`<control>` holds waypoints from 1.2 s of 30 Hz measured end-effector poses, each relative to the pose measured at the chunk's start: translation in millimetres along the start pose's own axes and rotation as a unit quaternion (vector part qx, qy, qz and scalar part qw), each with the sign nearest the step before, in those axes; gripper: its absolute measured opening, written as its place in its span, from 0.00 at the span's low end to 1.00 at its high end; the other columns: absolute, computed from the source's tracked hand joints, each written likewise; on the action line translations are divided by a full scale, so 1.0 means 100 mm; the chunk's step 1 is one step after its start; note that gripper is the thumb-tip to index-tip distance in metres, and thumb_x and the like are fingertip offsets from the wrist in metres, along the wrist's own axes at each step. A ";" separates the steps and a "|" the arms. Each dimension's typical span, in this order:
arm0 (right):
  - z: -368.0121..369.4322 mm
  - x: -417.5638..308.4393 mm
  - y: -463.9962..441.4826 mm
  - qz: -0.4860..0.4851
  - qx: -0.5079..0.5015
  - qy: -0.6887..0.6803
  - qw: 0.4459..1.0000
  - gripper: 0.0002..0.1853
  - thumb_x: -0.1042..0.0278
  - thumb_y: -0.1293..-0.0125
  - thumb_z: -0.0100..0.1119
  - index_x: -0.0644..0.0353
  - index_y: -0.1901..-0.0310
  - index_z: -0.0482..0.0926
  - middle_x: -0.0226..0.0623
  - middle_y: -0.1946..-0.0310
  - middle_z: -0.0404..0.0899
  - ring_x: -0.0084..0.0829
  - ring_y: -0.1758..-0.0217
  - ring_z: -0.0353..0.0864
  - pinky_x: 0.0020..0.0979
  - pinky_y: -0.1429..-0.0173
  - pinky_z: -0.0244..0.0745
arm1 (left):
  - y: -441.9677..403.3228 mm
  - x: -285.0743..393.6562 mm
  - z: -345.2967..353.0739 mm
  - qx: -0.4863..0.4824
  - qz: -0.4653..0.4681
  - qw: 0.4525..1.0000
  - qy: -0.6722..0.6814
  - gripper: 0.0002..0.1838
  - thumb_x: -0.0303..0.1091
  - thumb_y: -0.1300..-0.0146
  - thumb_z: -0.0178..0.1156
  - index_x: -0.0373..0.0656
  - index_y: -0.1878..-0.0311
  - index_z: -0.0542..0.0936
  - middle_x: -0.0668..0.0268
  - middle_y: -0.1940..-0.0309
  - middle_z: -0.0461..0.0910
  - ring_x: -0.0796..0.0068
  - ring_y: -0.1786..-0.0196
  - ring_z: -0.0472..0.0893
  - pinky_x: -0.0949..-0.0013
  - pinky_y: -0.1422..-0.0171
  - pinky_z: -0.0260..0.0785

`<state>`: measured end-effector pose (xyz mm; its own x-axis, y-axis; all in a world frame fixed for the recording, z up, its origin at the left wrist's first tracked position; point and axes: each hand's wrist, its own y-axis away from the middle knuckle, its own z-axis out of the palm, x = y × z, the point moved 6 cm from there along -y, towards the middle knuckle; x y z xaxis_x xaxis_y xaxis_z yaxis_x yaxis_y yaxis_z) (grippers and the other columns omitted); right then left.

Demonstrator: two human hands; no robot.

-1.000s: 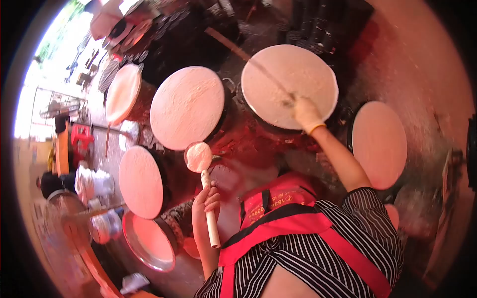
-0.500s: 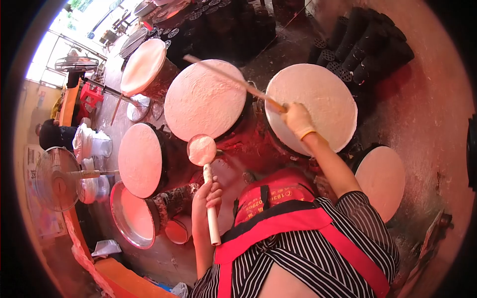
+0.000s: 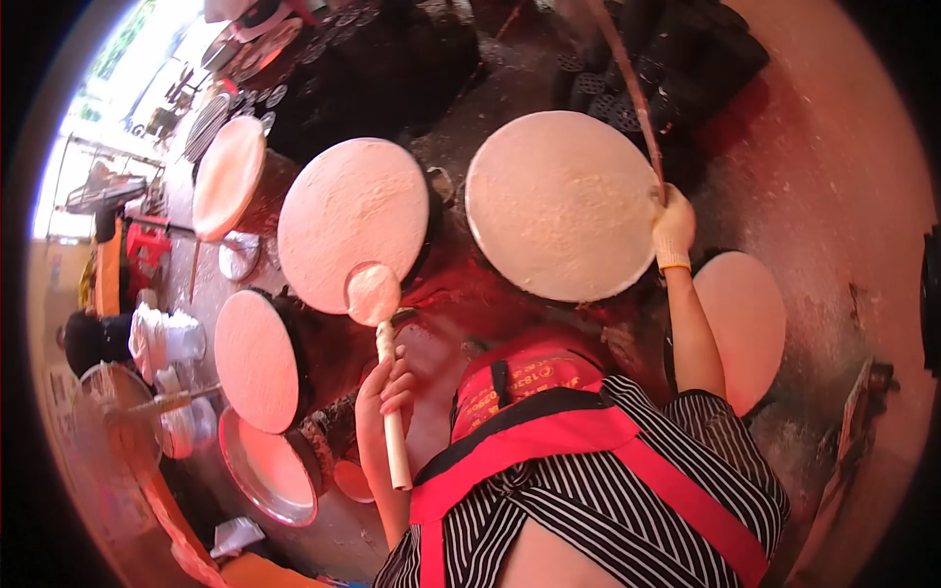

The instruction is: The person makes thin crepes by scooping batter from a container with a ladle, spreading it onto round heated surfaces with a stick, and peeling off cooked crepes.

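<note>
My left hand is closed around the pale handle of a ladle. Whitish batter or paste fills its round bowl, which overlaps the lower edge of the middle-left round griddle. At the right edge of the large round griddle, my gloved right hand grips a long thin stick that points up and away. Both griddle tops are covered with a pale layer, rough in patches.
More pale-topped round griddles stand at the far left, left and right. A rimmed pan sits lower left. Dark perforated cylinders are stacked behind. A fan stands at the left edge.
My right hand has moved to the right, off the griddle's middle to its edge, and the stick has swung from pointing left to pointing up. The view has shifted; my left hand still holds the ladle.
</note>
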<state>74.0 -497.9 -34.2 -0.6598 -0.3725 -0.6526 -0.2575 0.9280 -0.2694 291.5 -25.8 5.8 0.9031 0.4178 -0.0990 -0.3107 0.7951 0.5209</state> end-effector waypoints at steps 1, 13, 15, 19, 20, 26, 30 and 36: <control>-0.21 0.20 0.04 0.091 0.031 0.079 0.992 0.18 0.50 0.32 0.56 0.56 0.58 0.84 0.51 0.64 0.84 0.55 0.60 0.82 0.46 0.58 0.76 | -0.02 -0.01 0.00 -0.003 -0.009 1.000 0.007 0.14 0.29 0.22 0.42 0.27 0.42 0.64 0.68 0.72 0.63 0.82 0.77 0.63 0.79 0.80 0.61; 0.09 0.92 0.56 0.303 0.086 0.016 0.949 0.18 0.47 0.41 0.66 0.54 0.61 0.86 0.44 0.68 0.86 0.46 0.63 0.85 0.40 0.57 0.77 | 0.00 -0.10 0.09 0.058 0.012 0.998 -0.005 0.13 0.28 0.23 0.42 0.28 0.43 0.65 0.66 0.70 0.62 0.81 0.76 0.63 0.80 0.81 0.61; 0.05 0.86 0.55 0.318 0.083 0.047 0.943 0.17 0.49 0.43 0.68 0.56 0.63 0.85 0.43 0.70 0.85 0.44 0.66 0.85 0.39 0.58 0.76 | 0.01 -0.12 0.09 0.049 0.007 0.999 0.002 0.14 0.29 0.22 0.41 0.27 0.42 0.64 0.66 0.69 0.62 0.81 0.76 0.63 0.79 0.80 0.62; -0.11 0.62 0.38 0.235 0.120 -0.092 0.960 0.14 0.58 0.45 0.70 0.60 0.66 0.84 0.40 0.75 0.84 0.33 0.72 0.81 0.36 0.61 0.74 | 0.07 -0.13 0.10 0.032 0.005 0.999 0.033 0.16 0.30 0.21 0.40 0.26 0.41 0.63 0.66 0.69 0.61 0.80 0.75 0.63 0.77 0.79 0.63; -0.16 0.54 0.35 0.231 0.122 -0.094 0.961 0.14 0.56 0.45 0.70 0.59 0.66 0.84 0.39 0.74 0.84 0.34 0.71 0.82 0.36 0.61 0.74 | 0.09 -0.12 0.10 0.032 0.007 0.999 0.034 0.16 0.30 0.21 0.40 0.26 0.41 0.63 0.66 0.69 0.61 0.80 0.75 0.63 0.77 0.79 0.63; -0.03 0.53 0.33 0.241 0.074 0.037 0.967 0.21 0.43 0.44 0.67 0.54 0.62 0.86 0.44 0.69 0.85 0.48 0.64 0.84 0.43 0.57 0.76 | 0.26 -0.01 0.00 0.023 0.033 0.996 0.074 0.16 0.30 0.21 0.39 0.27 0.40 0.63 0.66 0.69 0.61 0.80 0.75 0.63 0.76 0.79 0.62; 0.03 0.42 0.30 0.166 0.058 0.177 0.968 0.18 0.46 0.41 0.63 0.52 0.63 0.86 0.47 0.68 0.85 0.51 0.62 0.84 0.48 0.60 0.76 | 0.39 0.21 -0.11 0.014 0.028 0.996 0.084 0.16 0.30 0.21 0.40 0.27 0.40 0.64 0.66 0.69 0.62 0.80 0.75 0.63 0.76 0.79 0.62; 0.20 0.12 0.42 0.138 0.068 0.244 0.957 0.19 0.45 0.38 0.60 0.53 0.64 0.85 0.46 0.67 0.85 0.53 0.61 0.85 0.49 0.60 0.78 | 0.61 0.92 -0.38 0.041 0.049 0.995 0.078 0.14 0.29 0.22 0.42 0.28 0.42 0.66 0.69 0.73 0.59 0.83 0.77 0.59 0.80 0.82 0.57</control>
<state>69.3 -463.3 -67.7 -0.9494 -0.0325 -0.3125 0.0478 0.9681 -0.2460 344.3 77.6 -3.6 0.8112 0.5591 -0.1711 -0.3633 0.7112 0.6018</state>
